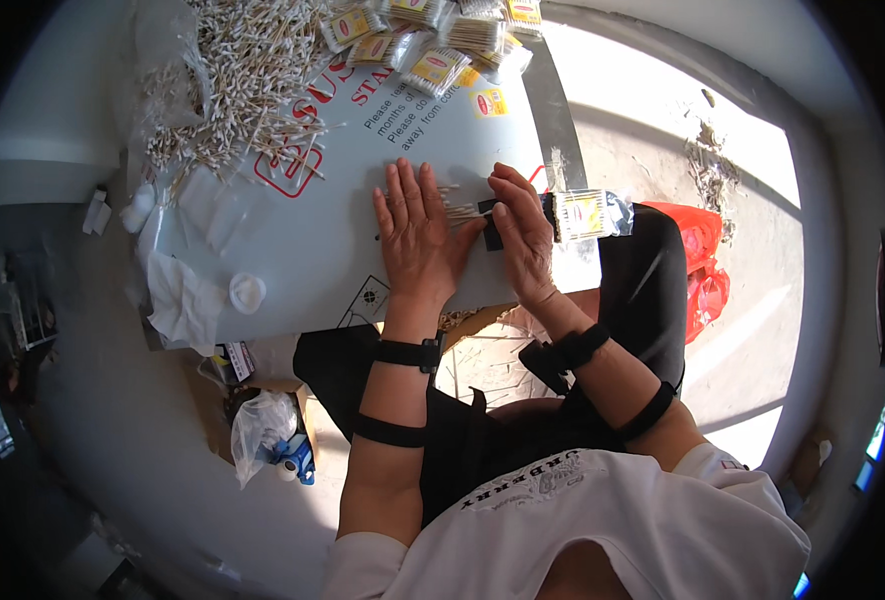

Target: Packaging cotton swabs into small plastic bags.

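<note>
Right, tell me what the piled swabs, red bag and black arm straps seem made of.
Swabs: likely wooden sticks, tan and matte, with fluffy white cotton-like tips. Red bag: probably thin plastic, glossy, going by its crinkles and highlights. Arm straps: perhaps elastic fabric, dull black; the texture is too small to tell.

Can't count the loose swabs (462, 212), so small on the tabletop (313, 255) beside the left hand (416, 228); can't make out the whole dark piece (493, 234) (partly covered by the right hand (526, 236)), nor any grip; lose packets (477, 36) at the tabletop's far end past the upper edge
</note>
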Demonstrator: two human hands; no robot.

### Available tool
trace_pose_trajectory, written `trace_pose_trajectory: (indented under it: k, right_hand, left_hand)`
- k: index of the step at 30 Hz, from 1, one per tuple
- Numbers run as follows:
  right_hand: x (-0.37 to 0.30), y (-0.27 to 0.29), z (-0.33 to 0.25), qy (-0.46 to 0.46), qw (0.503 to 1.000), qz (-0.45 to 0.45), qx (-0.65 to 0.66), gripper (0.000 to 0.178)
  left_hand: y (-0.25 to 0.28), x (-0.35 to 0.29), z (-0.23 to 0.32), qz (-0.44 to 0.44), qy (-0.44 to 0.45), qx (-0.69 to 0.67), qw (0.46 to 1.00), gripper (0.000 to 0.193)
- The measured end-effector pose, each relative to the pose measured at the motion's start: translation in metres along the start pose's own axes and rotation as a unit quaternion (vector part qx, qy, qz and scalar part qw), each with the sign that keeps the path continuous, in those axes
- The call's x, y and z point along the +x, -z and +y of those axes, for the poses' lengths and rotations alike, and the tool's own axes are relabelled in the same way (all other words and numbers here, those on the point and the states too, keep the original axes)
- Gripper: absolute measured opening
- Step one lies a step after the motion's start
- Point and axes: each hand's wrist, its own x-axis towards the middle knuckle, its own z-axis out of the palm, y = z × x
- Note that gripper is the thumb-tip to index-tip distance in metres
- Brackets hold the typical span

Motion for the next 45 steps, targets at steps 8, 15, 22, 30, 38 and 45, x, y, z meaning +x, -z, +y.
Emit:
trace_pose_trajectory:
  k: [8, 15, 22, 30, 38, 45]
  right_hand:
    - [-0.007, -0.008, 0.004, -0.013, 0.997, 0.045, 0.054, 0.037]
    - [0.001, -0.026, 0.004, -0.021, 0.995, 0.052, 0.079, 0.037]
    - [0.005, 0.011, -0.019, 0.073, 0.969, -0.089, -0.217, 0.025]
    - [-0.009, 0.014, 0.007, 0.234, 0.909, -0.169, -0.302, 0.023]
    - [0.001, 0.002, -0.008, 0.162, 0.960, -0.099, -0.204, 0.027]
    - [0.010, 0.006, -0.001, 0.149, 0.967, -0.087, -0.186, 0.035]
  left_hand:
    - [0.002, -0.011, -0.017, 0.190, 0.109, -0.380, 0.899, 0.063]
    - [-0.005, 0.004, -0.008, 0.171, 0.097, -0.494, 0.847, 0.056]
    - [0.004, -0.012, -0.016, 0.189, 0.109, -0.546, 0.809, 0.050]
    - [0.008, -0.020, -0.031, 0.171, 0.103, -0.504, 0.841, 0.044]
    - [0.002, 0.007, -0.015, 0.225, 0.131, -0.658, 0.707, 0.047]
    - [0.023, -0.004, -0.039, 0.142, 0.135, -0.227, 0.954, 0.025]
